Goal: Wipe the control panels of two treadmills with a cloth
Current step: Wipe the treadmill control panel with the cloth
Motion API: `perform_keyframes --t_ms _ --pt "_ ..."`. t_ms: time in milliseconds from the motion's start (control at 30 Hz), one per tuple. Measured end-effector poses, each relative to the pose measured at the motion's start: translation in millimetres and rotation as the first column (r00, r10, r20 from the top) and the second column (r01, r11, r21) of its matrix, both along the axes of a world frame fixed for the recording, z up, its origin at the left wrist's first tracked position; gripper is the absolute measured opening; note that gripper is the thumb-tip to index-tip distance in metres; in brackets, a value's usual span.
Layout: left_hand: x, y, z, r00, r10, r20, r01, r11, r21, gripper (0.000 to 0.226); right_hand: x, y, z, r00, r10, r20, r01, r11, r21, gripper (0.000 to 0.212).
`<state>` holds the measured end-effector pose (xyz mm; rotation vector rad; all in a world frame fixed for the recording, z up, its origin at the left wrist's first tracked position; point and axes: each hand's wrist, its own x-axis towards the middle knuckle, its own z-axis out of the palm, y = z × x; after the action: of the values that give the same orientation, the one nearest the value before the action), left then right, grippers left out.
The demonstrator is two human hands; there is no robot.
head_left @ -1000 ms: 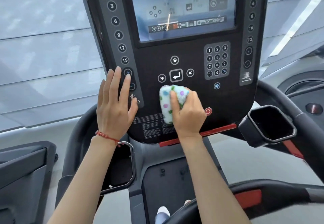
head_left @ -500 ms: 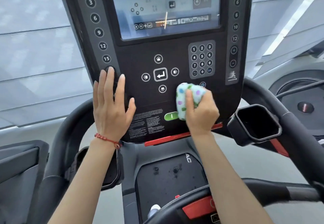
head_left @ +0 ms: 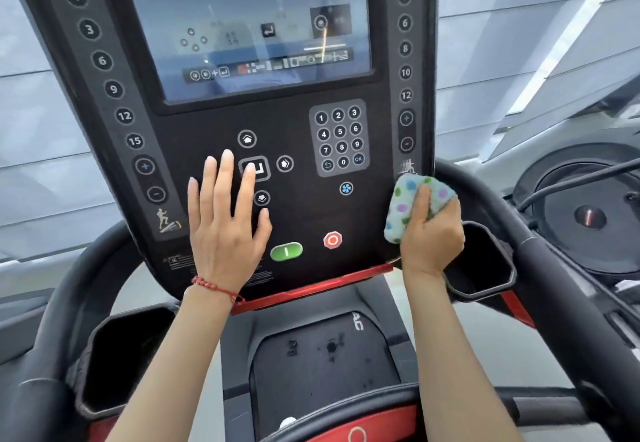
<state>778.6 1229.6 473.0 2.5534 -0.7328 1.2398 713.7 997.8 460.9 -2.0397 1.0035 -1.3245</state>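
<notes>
A black treadmill control panel [head_left: 304, 209] fills the middle of the head view, with a screen [head_left: 249, 26] on top and buttons below. My right hand [head_left: 433, 234] grips a bunched white cloth [head_left: 412, 202] with coloured dots and holds it against the panel's lower right edge. My left hand [head_left: 225, 220] lies flat with straight fingers on the panel, over the arrow buttons left of centre. A green button [head_left: 286, 251] and a red stop button [head_left: 332, 240] show between my hands.
Black cup holders sit at the lower left [head_left: 124, 355] and right [head_left: 485, 261] of the panel. A curved black handlebar [head_left: 540, 251] runs around the console. A second machine [head_left: 585, 213] stands at the right. A red bar [head_left: 311, 289] edges the panel's bottom.
My right hand has carried the cloth from the panel's centre to its lower right edge. My left hand has shifted from the left button strip to the arrow buttons.
</notes>
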Motion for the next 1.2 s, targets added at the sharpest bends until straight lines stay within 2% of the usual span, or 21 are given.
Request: perform_keyframes --t_ms 133,233,333,400,467,600,833,967,1100,1200 --pt "0.8 -1.3 -2.3 1.000 0.011 0.010 -0.011 1.000 -0.003 0.044 7.1 18.2 12.3 0.996 0.078 0.048 -0.080 0.996 0.041 0.044" --pt "1.0 -2.6 -3.0 1.000 0.025 0.015 -0.025 1.000 0.000 0.044 26.7 37.6 30.9 0.978 0.191 0.080 -0.182 0.977 -0.110 0.040" --pt "-0.2 -7.3 -1.7 0.999 0.050 0.009 -0.050 0.999 -0.015 0.044 50.5 49.8 52.3 0.957 0.285 0.054 -0.254 0.915 -0.314 0.046" --pt "-0.8 -14.8 1.0 0.999 0.054 0.008 -0.054 0.998 -0.032 0.044 57.0 42.3 58.5 0.950 0.313 0.008 -0.280 0.861 -0.425 0.050" --pt "0.6 -23.6 6.3 0.999 0.040 0.016 -0.040 0.999 -0.028 0.044 56.1 24.1 59.6 0.956 0.293 0.000 -0.259 0.846 -0.466 0.051" --pt "7.7 -38.0 21.8 0.999 0.020 0.046 -0.018 0.999 -0.043 0.046 51.8 -20.1 68.6 0.976 0.205 0.072 -0.181 0.951 -0.250 0.045" --pt "22.0 -51.9 30.3 0.998 0.012 0.059 -0.011 1.000 -0.017 0.047 50.8 -19.0 67.9 0.979 0.179 0.097 -0.171 0.981 -0.086 0.053" --pt "25.2 -52.8 26.9 0.997 0.017 0.073 -0.016 1.000 -0.019 0.047 62.9 -20.1 84.7 0.972 0.196 0.131 -0.184 0.978 -0.095 0.052" --pt "26.6 -52.9 24.4 0.996 0.021 0.084 -0.019 1.000 -0.023 0.048 98.2 -22.3 131.2 0.957 0.226 0.184 -0.192 0.964 -0.183 0.042" --pt "26.7 -52.6 24.0 0.996 0.022 0.090 -0.020 1.000 -0.019 0.047 117.5 -28.4 159.9 0.946 0.275 0.171 -0.243 0.952 -0.188 0.041"
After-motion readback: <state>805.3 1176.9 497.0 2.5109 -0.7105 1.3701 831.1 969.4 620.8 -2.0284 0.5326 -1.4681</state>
